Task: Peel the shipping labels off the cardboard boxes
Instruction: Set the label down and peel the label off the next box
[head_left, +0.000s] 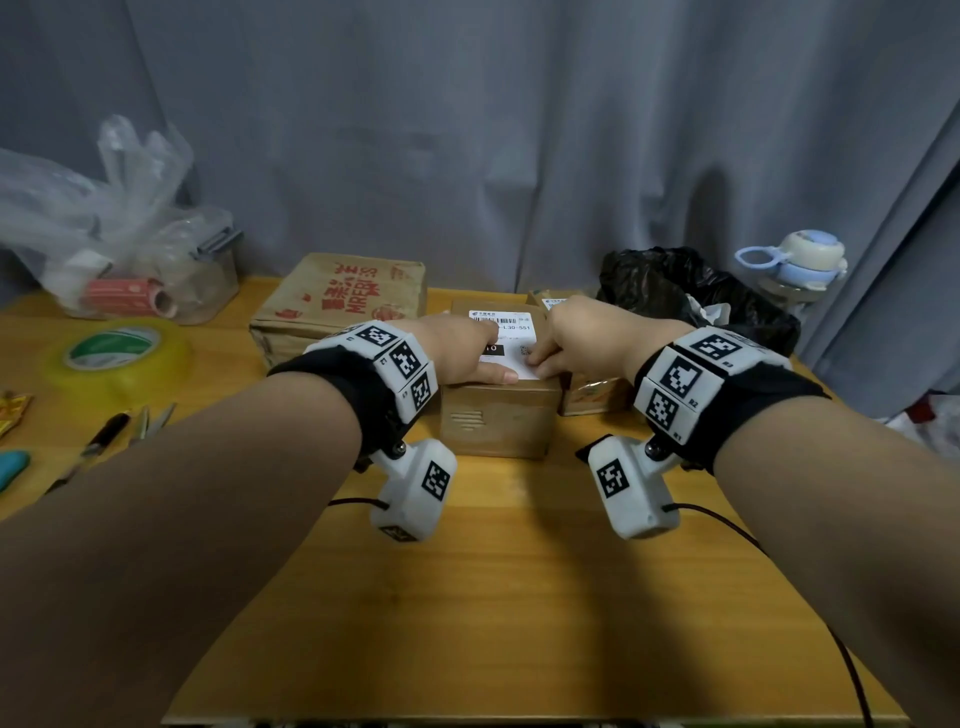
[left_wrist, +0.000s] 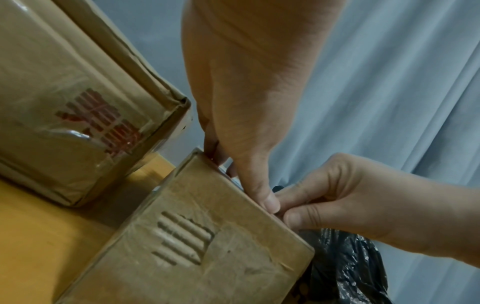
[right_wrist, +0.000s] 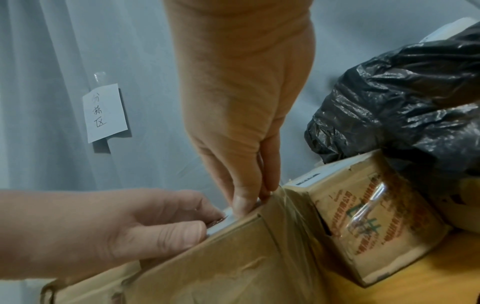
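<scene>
A small cardboard box (head_left: 498, 421) stands mid-table with a white shipping label (head_left: 511, 335) on its top. My left hand (head_left: 480, 358) lies flat on the box top over the label's left part, its thumb (left_wrist: 267, 197) along the near top edge. My right hand (head_left: 540, 361) pinches the label's near right corner between thumb (right_wrist: 241, 201) and fingers at the box edge (right_wrist: 259, 218). The label's white edge (right_wrist: 221, 225) shows just above the box rim. Most of the label is hidden by both hands. A second labelled box (head_left: 592, 397) sits just to the right.
A larger box with red print (head_left: 337, 301) stands at back left and a black plastic bag (head_left: 691, 296) at back right. A tape roll (head_left: 119, 351), pen (head_left: 104, 436), scissors (head_left: 153, 418) and clear plastic bag (head_left: 104, 223) lie left. A bottle (head_left: 800, 265) stands far right.
</scene>
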